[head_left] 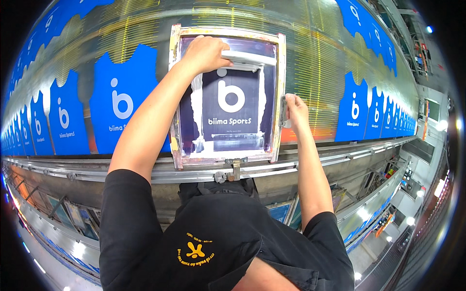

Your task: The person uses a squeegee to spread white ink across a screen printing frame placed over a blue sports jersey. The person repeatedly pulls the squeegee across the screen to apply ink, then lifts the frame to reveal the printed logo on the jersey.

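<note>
A wooden-framed printing screen (175,97) lies flat on a long print table, its dark mesh showing a white logo and smears of white ink. My left hand (206,52) grips the pale handle of a squeegee (248,59) at the far end of the screen. My right hand (295,110) holds a metal handle (283,111) on the frame's right side. A small metal bracket (235,167) at the frame's near edge rests against the table rail.
Blue vest-shaped fabric pieces (124,104) with white logos lie in a row to the left, and more blue pieces (353,109) lie to the right. A metal rail (145,169) runs along the table's near edge. Framed screens (77,216) are stored below.
</note>
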Demonstrator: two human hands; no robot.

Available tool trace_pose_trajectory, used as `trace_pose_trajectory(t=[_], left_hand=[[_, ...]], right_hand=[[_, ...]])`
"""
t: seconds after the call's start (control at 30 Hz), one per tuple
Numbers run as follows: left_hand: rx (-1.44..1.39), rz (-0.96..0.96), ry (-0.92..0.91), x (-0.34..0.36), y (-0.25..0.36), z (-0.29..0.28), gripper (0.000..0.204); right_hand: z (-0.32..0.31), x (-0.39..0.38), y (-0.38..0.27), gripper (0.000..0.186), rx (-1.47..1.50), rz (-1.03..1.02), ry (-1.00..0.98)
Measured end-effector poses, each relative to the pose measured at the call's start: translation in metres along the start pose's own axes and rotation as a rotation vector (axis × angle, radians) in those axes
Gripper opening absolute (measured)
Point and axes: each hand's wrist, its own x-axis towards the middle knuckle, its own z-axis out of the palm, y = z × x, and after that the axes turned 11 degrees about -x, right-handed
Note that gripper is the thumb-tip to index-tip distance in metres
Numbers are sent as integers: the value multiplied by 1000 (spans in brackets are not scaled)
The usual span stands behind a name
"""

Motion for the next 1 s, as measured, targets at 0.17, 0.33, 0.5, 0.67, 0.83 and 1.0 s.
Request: trace_pose_trajectory(t=[0.17,0.33,0.5,0.67,0.83,1.0], left_hand=[[-106,48,120,-18,-8,13,38],[-105,36,242,-71,12,41,42],[-89,126,333,-201,72,108,52],[-141,121,369,-292,125,140,59],[-131,82,344,-318,99,92,60],[-95,-7,284,-376,5,20,50]], right_hand=[[1,-11,-17,36,-46,-33,114],[-7,-15,-30,35,-67,-77,174],[-6,-14,-34,31,33,-169,166],[-1,-25,-44,34,23,-291,292],[36,-61,-69,31,166,-316,276],[178,-90,-80,28,157,-416,317]])
